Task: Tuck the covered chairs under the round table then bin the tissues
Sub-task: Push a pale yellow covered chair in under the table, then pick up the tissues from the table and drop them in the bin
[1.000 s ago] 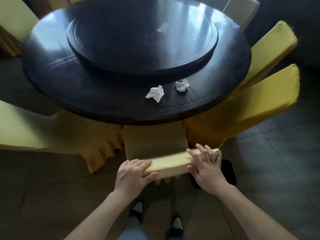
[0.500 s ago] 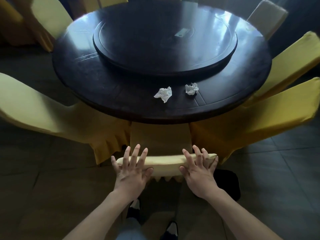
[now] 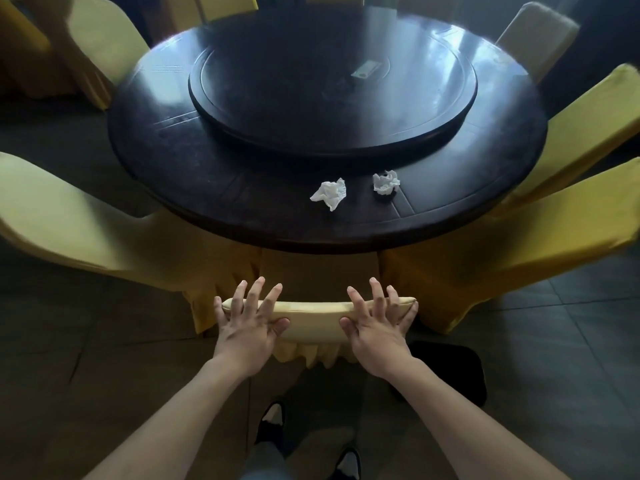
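A dark round table with a raised turntable fills the upper view. Two crumpled white tissues lie near its front edge, one left of the other. Straight below the table edge stands a yellow covered chair, its seat under the table. My left hand presses on the left end of its backrest top with straight, spread fingers. My right hand presses on the right end the same way, thumb against the back face.
More yellow covered chairs ring the table: one at the left, two at the right, others at the back. A black object sits on the tiled floor by my right arm. My shoes show below.
My left hand went from gripping the backrest to flat with spread fingers. The chair has slid further under the table, and the view has shifted so the table sits further right.
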